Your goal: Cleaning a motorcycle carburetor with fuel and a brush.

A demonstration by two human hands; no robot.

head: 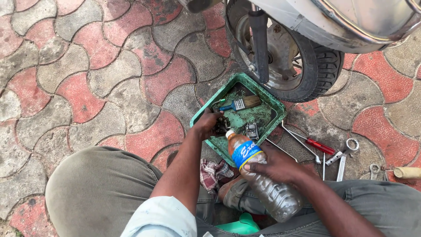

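Observation:
My right hand (274, 166) grips a clear plastic bottle (258, 175) with a blue label, tilted so its mouth points down into a green tray (268, 100). Brownish liquid sits near the bottle's neck. My left hand (207, 124) reaches into the tray's near left corner and holds a small dark, greasy metal part (222, 126) there. A paintbrush (240, 104) with a blue handle lies in the tray. A small dark metal piece (251, 131) rests by the tray's near edge, just past the bottle's mouth.
A scooter wheel (287, 52) stands right behind the tray. A red-handled screwdriver (315, 143) and spanners (344, 154) lie on the paving to the right. A checked rag (213, 172) lies between my knees. A green plastic object (239, 226) sits by my legs.

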